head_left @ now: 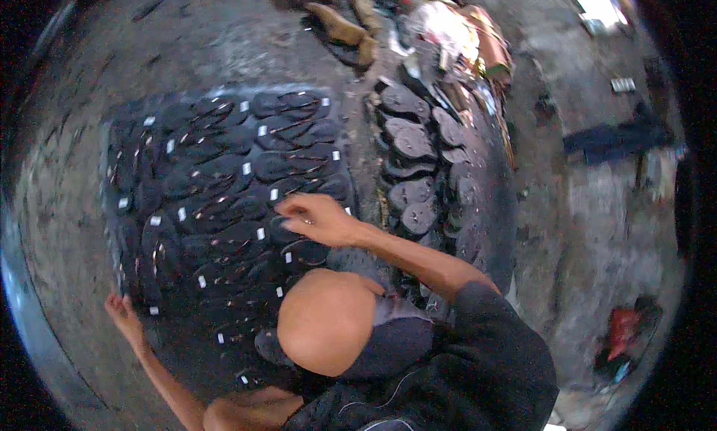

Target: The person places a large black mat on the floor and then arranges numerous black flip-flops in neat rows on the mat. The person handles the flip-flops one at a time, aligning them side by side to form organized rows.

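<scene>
Several rows of black sandals [224,184] with small white tags lie flat on the ground in front of me. My right hand [317,218] reaches over my right knee [328,323] to the right side of the rows. Its fingers are bent down onto a sandal there, and blur hides whether they grip it. My left hand [123,311] is at the near left corner of the rows, fingers spread, touching the edge and holding nothing.
A long heap of black sandal soles [418,169] runs along the right of the rows. Beyond it are more piled goods [455,28] and brown footwear [340,24]. A red object [624,330] lies on the bare grey floor at the right.
</scene>
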`<move>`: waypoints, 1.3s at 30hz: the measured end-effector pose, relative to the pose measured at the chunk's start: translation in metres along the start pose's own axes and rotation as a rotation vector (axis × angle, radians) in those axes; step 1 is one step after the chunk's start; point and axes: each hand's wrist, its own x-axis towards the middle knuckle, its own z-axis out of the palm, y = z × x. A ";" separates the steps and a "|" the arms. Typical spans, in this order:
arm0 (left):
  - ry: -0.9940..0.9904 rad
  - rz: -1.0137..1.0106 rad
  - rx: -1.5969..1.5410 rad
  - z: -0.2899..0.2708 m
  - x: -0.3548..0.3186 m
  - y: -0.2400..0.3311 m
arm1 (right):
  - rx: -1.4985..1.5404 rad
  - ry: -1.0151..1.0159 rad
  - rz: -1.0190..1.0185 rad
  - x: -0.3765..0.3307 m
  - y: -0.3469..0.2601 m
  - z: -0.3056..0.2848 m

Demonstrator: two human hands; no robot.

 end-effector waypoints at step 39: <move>0.023 -0.086 -0.758 -0.085 -0.322 0.273 | 0.468 -0.497 -0.243 0.046 -0.233 0.133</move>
